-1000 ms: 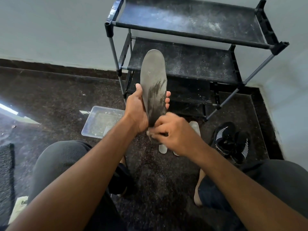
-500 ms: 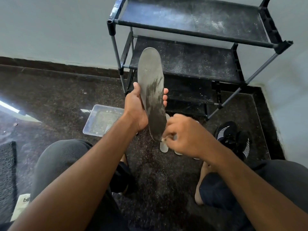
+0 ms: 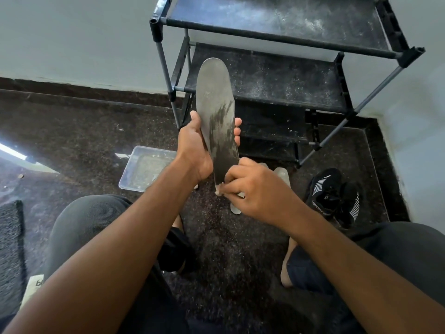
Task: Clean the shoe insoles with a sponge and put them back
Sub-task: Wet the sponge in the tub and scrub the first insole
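Insole (image 3: 216, 116) stood upright at frame centre, toe end up, lower half dark and wet, upper half pale grey. Left hand (image 3: 195, 150) gripped its mid-section, thumb on the left edge, fingertips (image 3: 237, 131) curled round the right edge. Right hand (image 3: 252, 186) pinched a small pale sponge (image 3: 219, 190) against the heel end — scrubbing step was in hand, roughly half done by the wet patch. Next move likely called for strokes up toward the dry toe area. Further insoles (image 3: 281, 175) lay on the floor behind the right hand; black shoes (image 3: 334, 196) right of centre; clear tub (image 3: 144, 167) left of centre.
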